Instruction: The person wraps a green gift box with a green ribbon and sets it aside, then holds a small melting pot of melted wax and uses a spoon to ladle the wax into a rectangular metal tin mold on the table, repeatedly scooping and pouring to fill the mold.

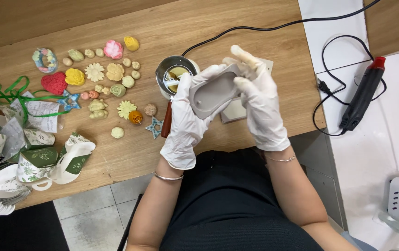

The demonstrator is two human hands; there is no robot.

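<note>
Both gloved hands grip the grey silicone mould (215, 90) above the wooden table (236, 28): the left hand (187, 116) has fingers clamped along its near edge, the right hand (257, 100) pinches its far side, forefinger sticking up. Best to flex it gently and evenly, well clear of the small metal melting pot (175, 74) just behind.
</note>
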